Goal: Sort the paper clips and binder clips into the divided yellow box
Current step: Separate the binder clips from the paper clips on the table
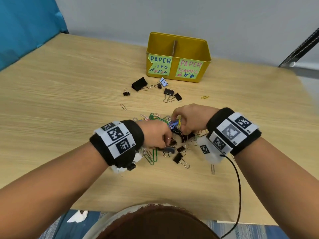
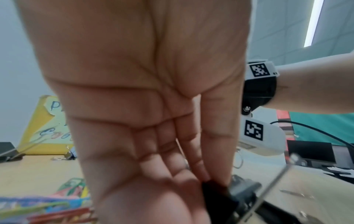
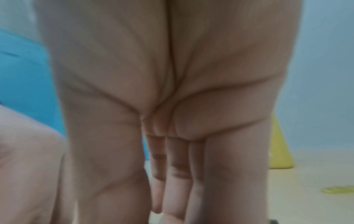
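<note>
The yellow box (image 1: 177,57), cardboard-divided in two, hides its contents. Five black binder clips (image 1: 139,84) lie before it. The left hand (image 1: 156,134) pinches a small binder clip (image 2: 216,195); the right hand (image 1: 191,118) picks into the paper-clip pile (image 1: 162,119), grip unclear.

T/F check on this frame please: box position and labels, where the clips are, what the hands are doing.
1. The yellow box stands beyond the clip pile. True.
2. The box's right label reads PAPER CLAMPS. True.
3. The large black binder clip lies inside the box. False: it lies on the table, in front of the box.
4. The left hand rests flat away from the pile. False: its fingers pinch a binder clip in the pile.
5. The right hand reaches into the pile. True.
</note>
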Demonstrator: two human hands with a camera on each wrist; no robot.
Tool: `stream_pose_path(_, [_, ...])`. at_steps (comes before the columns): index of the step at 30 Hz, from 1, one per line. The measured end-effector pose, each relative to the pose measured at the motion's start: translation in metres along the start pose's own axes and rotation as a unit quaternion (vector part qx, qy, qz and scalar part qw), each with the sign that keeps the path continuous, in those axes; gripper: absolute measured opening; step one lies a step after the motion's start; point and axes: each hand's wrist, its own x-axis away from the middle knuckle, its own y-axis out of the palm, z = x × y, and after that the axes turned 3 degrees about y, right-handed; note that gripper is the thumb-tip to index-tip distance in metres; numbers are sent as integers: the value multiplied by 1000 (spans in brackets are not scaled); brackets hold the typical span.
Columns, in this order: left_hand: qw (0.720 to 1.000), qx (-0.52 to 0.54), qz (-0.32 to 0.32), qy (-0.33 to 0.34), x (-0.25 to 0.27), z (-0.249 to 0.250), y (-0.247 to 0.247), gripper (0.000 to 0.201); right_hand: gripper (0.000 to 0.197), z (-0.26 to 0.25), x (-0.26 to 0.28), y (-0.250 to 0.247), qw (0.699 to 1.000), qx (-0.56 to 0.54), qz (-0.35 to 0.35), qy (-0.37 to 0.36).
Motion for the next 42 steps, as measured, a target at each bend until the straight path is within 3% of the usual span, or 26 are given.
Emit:
stream_pose_path(3, [995, 100, -3, -18, 1, -11, -11, 13, 46, 9, 5, -15, 996, -81, 9, -21])
stream_pose_path(5, [984, 176, 31, -20, 2, -23, -26, 11, 38, 14, 3, -27, 980, -191, 48, -42])
stream_pose_path(9, [925, 316, 198, -66, -5, -56, -59, 11, 31, 24, -22, -36, 865, -473, 168, -2])
stream_pose_path(12, [885, 322, 303, -147, -16, -77, -68, 21, 25, 26, -45, -32, 809, -552, 198, 48])
stream_pose_path(14, [870, 307, 341, -181, -21, -83, -70, 9, 26, 27, -57, -33, 780, -584, 221, 47])
stream_pose_path(15, [868, 288, 357, -191, -21, -84, -71, 12, 26, 28, -60, -34, 785, -568, 243, 47])
stream_pose_path(17, [874, 217, 387, -199, -22, -85, -70, 48, 25, 28, -61, -37, 829, -474, 291, 55])
stream_pose_path(19, [873, 154, 434, -161, -18, -74, -67, 51, 19, 24, -51, -37, 887, -359, 286, 42])
stream_pose_path(21, [897, 125, 414, -95, -14, -60, -59, 35, 14, 16, -35, -35, 961, -221, 167, 21])
stream_pose_path(23, [952, 116, 283, -33, -12, -44, -48, 29, 23, 4, -20, -27, 996, -82, 14, 26])
stream_pose_path(25, [986, 68, 152, -4, -14, -29, -37, 30, 46, -6, -13, -18, 998, 31, -40, 37])
stream_pose_path(27, [995, 1, 103, 3, -18, -17, -26, 36, 58, -12, -11, -9, 994, 102, -25, 31])
stream_pose_path(29, [995, -59, 84, 1, -23, -8, -17, 40, 54, -15, -10, -3, 994, 102, -14, 21])
stream_pose_path(33, [990, -101, 100, -6, -26, -4, -12, 22, 28, -11, -7, -11, 999, 23, -4, 46])
stream_pose_path(37, [993, -51, 108, -3, -21, -7, -19, 11, 38, -1, -8, -16, 998, -32, 7, 61])
stream_pose_path(42, [988, 81, 133, -20, -14, -20, -36, 14, 25, 7, -10, -27, 994, -104, 5, 38])
